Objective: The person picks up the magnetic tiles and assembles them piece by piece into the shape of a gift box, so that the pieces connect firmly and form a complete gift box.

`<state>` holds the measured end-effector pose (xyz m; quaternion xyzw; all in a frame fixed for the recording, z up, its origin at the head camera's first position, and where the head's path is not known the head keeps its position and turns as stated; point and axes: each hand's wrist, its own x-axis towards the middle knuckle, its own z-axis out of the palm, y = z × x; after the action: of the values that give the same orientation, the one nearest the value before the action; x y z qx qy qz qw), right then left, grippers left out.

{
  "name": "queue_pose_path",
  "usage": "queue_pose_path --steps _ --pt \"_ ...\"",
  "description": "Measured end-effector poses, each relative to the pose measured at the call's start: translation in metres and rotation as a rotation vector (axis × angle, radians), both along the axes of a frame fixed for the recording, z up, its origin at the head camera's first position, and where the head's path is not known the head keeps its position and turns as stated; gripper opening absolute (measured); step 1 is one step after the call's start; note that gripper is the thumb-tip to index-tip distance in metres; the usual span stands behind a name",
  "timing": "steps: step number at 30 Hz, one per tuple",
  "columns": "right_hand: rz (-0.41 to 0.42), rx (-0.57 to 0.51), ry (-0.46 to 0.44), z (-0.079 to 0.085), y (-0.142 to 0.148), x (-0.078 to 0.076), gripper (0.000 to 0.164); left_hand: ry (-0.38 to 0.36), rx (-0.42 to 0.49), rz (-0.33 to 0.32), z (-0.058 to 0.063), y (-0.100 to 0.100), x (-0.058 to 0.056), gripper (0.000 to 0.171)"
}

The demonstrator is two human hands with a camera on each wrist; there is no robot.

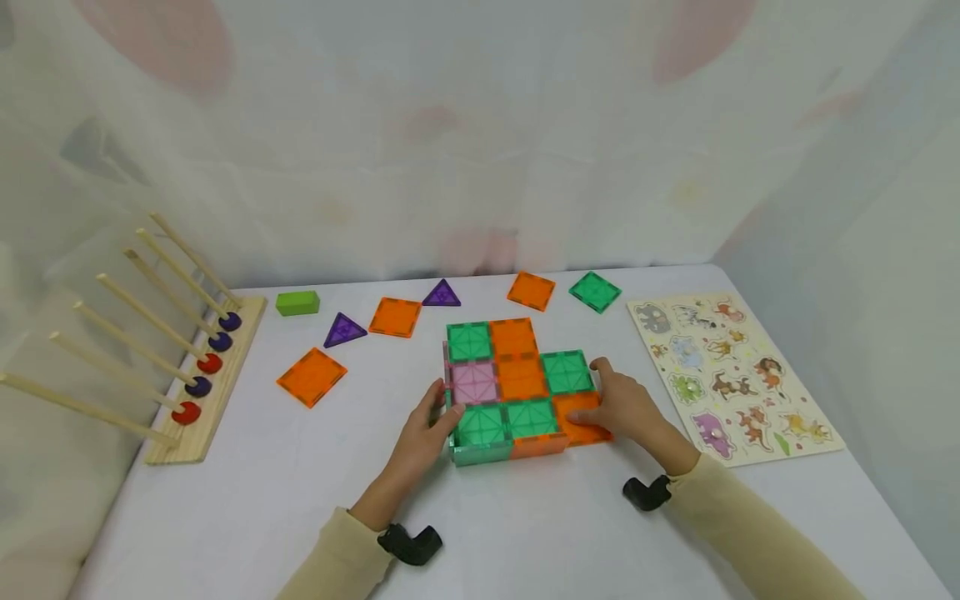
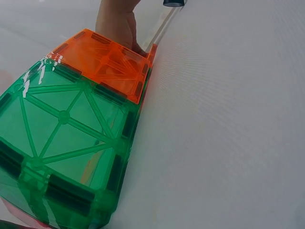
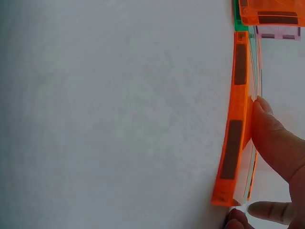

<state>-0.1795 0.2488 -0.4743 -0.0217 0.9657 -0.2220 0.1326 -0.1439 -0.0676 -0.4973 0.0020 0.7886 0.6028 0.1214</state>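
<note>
In the middle of the table stands a low box of translucent magnetic tiles (image 1: pixel 522 377), green, orange and pink on top, with green and orange walls in front. My left hand (image 1: pixel 416 437) grips its left side, thumb at the front left corner; its other fingers are partly hidden. At the front right, an orange square magnetic tile (image 1: pixel 583 427) lies low beside the box, and my right hand (image 1: pixel 628 408) holds it by its right part. In the right wrist view, the thumb (image 3: pixel 279 140) presses on this tile's face. A green square tile (image 1: pixel 567 372) adjoins it behind.
Loose orange tiles (image 1: pixel 312 377), purple triangles (image 1: pixel 346 330) and a green tile (image 1: pixel 595 292) lie behind and left. A light green block (image 1: pixel 297 303) sits at the back left. A peg rack (image 1: pixel 238 354) with red and blue beads stands left; an animal puzzle board (image 1: pixel 738 379) lies right.
</note>
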Motion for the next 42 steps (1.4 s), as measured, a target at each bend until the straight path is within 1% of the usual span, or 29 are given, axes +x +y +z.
queue_pose_path --steps 5,7,9,13,16,19,22,25,28,32,36,38,40,42 --pt "0.0 0.007 0.021 0.001 -0.003 0.001 0.091 0.008 0.008 -0.001 0.001 0.0 -0.001 0.074" --pt "-0.005 0.029 0.025 -0.001 -0.003 0.002 0.092 0.006 0.008 0.0 0.001 -0.001 0.0 0.072" --pt "0.012 0.062 0.043 -0.003 -0.004 0.004 0.09 0.0 0.001 0.001 0.0 -0.002 0.001 0.071" --pt "0.024 0.094 0.102 -0.008 -0.007 0.008 0.079 -0.011 -0.004 0.001 -0.002 -0.002 0.004 0.069" --pt "0.0 0.078 0.127 -0.008 -0.009 0.009 0.07 -0.008 0.004 -0.001 -0.004 0.0 0.005 0.069" --pt "-0.022 0.033 0.105 -0.005 -0.008 0.008 0.068 -0.009 0.0 -0.003 -0.007 0.001 0.004 0.069" --pt "-0.051 -0.06 0.064 -0.005 -0.006 0.005 0.065 -0.008 0.001 0.002 -0.008 0.002 0.003 0.068" --pt "-0.098 -0.168 0.009 -0.007 0.0 0.003 0.061 0.002 0.005 -0.002 -0.006 0.003 0.004 0.068" --pt "-0.144 -0.252 -0.052 -0.007 0.003 0.001 0.059 0.018 -0.007 -0.008 -0.002 0.003 0.005 0.068" --pt "-0.191 -0.338 -0.107 -0.003 0.003 0.0 0.06 0.019 -0.021 -0.005 0.001 0.002 0.006 0.068" --pt "-0.254 -0.439 -0.159 0.003 0.0 0.002 0.055 0.007 -0.028 -0.007 0.001 0.002 0.006 0.068" --pt "-0.253 -0.476 -0.164 0.007 -0.003 0.004 0.058 0.007 -0.035 -0.007 0.0 0.002 0.005 0.069" --pt "-0.243 -0.509 -0.161 0.011 -0.005 0.005 0.066 0.013 -0.034 -0.001 -0.001 0.002 0.004 0.069" --pt "-0.233 -0.501 -0.146 0.013 -0.007 0.005 0.075 0.014 -0.032 0.0 -0.002 0.002 0.003 0.07"
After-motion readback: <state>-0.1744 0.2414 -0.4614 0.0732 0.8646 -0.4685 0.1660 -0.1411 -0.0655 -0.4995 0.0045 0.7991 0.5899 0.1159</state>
